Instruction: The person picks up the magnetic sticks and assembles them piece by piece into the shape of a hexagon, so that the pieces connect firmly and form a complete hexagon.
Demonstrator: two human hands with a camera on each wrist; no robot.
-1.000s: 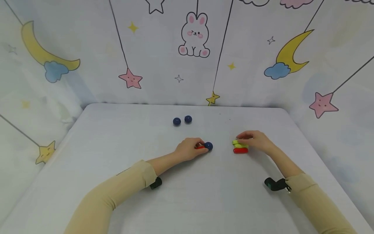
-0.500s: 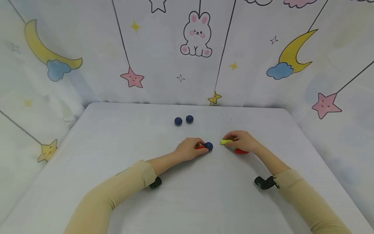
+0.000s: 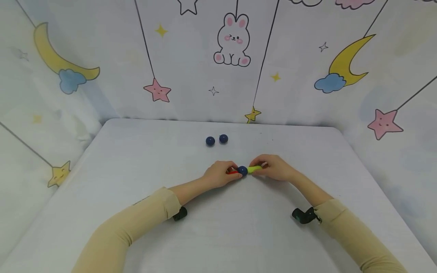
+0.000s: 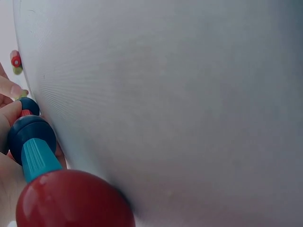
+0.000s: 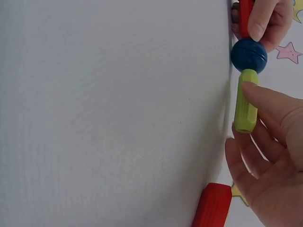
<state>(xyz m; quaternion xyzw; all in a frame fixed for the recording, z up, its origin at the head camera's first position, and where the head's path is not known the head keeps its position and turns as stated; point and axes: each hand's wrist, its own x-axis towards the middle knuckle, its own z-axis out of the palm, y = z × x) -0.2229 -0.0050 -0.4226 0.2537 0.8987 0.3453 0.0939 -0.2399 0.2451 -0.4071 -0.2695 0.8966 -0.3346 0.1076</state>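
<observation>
My left hand (image 3: 218,174) grips a toy chain of balls and rods. In the left wrist view a red ball (image 4: 73,201), a teal rod (image 4: 38,158) and a dark blue ball (image 4: 31,135) lie in line. Beyond them a red rod (image 5: 245,18) ends at another dark blue ball (image 5: 249,56), by the left fingertips. With thumb and fingers my right hand (image 3: 276,167) pinches a yellow-green rod (image 5: 246,101), whose end touches that ball. The left hand hides most of the chain in the head view.
Two loose dark blue balls (image 3: 210,141) sit farther back on the white table (image 3: 218,235). Near the right hand lies another red rod (image 5: 213,208), with a yellow-green rod (image 4: 17,70) beside it. A printed cloth hangs behind.
My right hand has picked a yellow-green rod from the small group at the right and carried it left to the dark blue ball. My left hand has stayed nearly still.
</observation>
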